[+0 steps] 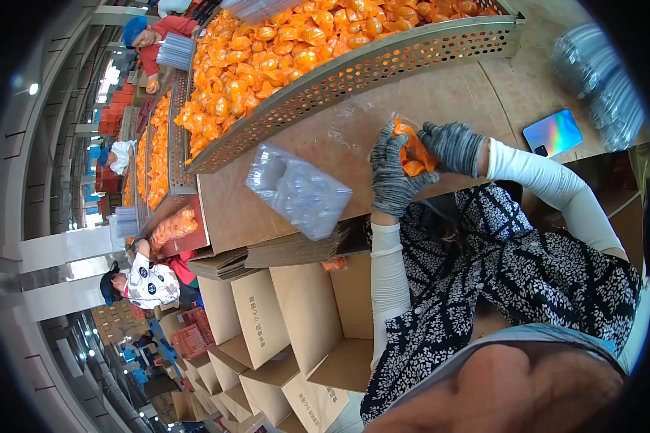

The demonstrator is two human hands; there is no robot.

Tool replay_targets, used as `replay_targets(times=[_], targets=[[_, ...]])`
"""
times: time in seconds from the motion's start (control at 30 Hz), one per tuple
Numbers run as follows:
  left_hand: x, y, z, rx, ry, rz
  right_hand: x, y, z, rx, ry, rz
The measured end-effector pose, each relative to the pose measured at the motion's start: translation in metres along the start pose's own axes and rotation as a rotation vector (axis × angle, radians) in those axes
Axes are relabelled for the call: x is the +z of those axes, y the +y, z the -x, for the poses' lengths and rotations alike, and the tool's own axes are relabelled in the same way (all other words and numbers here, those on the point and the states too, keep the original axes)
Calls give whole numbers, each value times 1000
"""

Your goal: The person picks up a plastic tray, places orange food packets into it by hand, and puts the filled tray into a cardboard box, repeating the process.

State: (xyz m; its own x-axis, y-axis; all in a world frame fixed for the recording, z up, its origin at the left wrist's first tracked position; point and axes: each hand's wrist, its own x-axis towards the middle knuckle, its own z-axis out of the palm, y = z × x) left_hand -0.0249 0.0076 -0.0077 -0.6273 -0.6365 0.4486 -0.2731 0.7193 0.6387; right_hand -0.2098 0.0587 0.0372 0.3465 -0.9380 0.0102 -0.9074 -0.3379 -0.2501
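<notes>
Both of my hands wear grey knit gloves and meet over the wooden table. My left hand (393,173) is closed around orange film-wrapped packets (414,153), its fingers along their left and lower sides. From the right, my right hand (453,146) grips the same small cluster, fingertips pressed to it. How many packets are between the hands is hidden. Some clear plastic (361,123) lies just beyond my left hand. Left of my hands rests a clear plastic tray (300,189) with rounded hollows, apparently in a stack.
A perforated metal bin wall (354,76) holds back a heap of orange packets (282,50). To the right lie a phone (552,133) and stacked clear trays (603,79). Flat cardboard (296,249) and open cartons (307,303) stand by the table edge. Several people work at left.
</notes>
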Motion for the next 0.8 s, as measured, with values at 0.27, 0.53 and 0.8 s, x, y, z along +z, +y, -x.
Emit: replay_targets(times=[0.27, 0.53, 0.8], targets=[[8, 2, 3, 63, 143, -48, -16, 34, -5, -240, -92, -349], [9, 7, 0, 49, 183, -31, 21, 41, 8, -164, 92, -370], [9, 7, 0, 14, 193, -71, 9, 76, -73, 38, -3, -971]])
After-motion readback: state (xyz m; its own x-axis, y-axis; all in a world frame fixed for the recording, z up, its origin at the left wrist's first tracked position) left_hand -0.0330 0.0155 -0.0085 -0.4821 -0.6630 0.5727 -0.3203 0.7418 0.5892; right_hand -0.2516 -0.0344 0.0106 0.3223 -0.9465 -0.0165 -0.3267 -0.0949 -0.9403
